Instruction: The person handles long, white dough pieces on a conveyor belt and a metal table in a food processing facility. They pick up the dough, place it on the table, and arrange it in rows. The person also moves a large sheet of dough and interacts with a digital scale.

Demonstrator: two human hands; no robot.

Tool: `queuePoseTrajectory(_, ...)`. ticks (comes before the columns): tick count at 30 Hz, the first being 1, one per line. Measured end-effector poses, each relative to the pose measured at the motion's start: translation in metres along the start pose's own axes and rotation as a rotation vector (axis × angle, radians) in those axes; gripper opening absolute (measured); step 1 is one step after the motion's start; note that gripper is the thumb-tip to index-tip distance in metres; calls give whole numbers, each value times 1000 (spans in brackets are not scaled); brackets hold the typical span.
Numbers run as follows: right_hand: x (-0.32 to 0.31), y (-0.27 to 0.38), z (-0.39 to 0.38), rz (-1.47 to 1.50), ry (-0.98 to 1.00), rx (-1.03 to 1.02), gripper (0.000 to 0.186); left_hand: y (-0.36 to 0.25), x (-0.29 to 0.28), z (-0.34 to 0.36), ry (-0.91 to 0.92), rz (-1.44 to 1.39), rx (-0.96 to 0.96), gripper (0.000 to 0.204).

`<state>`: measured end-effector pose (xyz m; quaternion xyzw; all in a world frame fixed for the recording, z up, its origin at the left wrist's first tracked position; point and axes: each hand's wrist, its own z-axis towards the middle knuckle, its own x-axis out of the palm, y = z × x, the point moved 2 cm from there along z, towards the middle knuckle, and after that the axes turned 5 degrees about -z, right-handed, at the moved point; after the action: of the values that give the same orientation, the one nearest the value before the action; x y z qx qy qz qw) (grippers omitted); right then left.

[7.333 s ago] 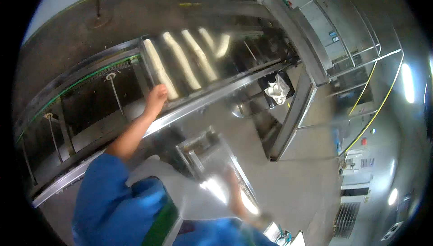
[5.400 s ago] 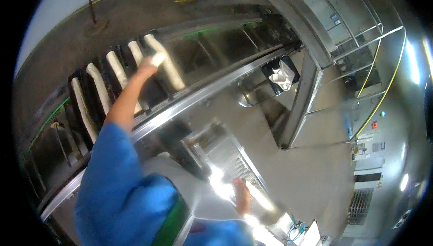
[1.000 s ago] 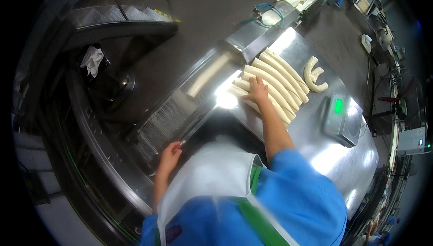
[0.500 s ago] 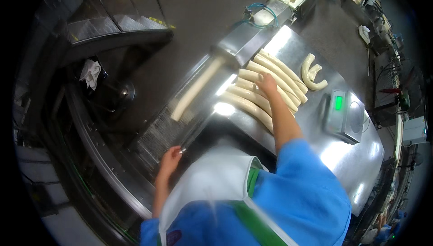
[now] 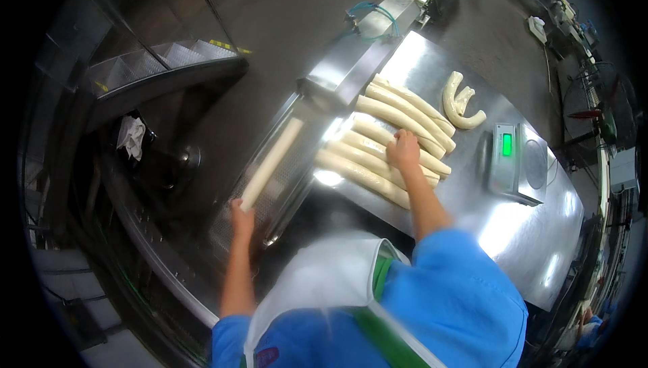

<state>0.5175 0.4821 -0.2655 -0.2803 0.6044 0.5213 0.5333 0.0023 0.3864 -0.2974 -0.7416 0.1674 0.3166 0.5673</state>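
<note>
A long pale dough log (image 5: 271,163) lies on the mesh conveyor (image 5: 223,233) to the left. At its near end my left hand (image 5: 243,218) has its fingers closed around the tip. Several more dough logs (image 5: 368,169) lie side by side, slanting across the steel table (image 5: 466,196). Over the middle of this row is my right hand (image 5: 403,150), its fingers bent down and closed on one log. The undersides of the right fingers are hidden.
A steel machine housing (image 5: 351,67) spans the conveyor's far end. Curved dough pieces (image 5: 460,104) lie at the table's far side, and a scale (image 5: 516,164) with a green display stands to the right. Metal stairs (image 5: 165,57) rise at the far left.
The conveyor log has come clear of the housing and nearer me. My left hand has moved from the conveyor's edge onto its end. My right hand has drawn nearer, shifting a log towards the near group.
</note>
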Motion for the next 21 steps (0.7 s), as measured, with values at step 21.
queuePoseTrajectory(21, 52, 53, -19, -58, -102, -266, 46, -36, -10, -16, 194, -807, -672, 32)
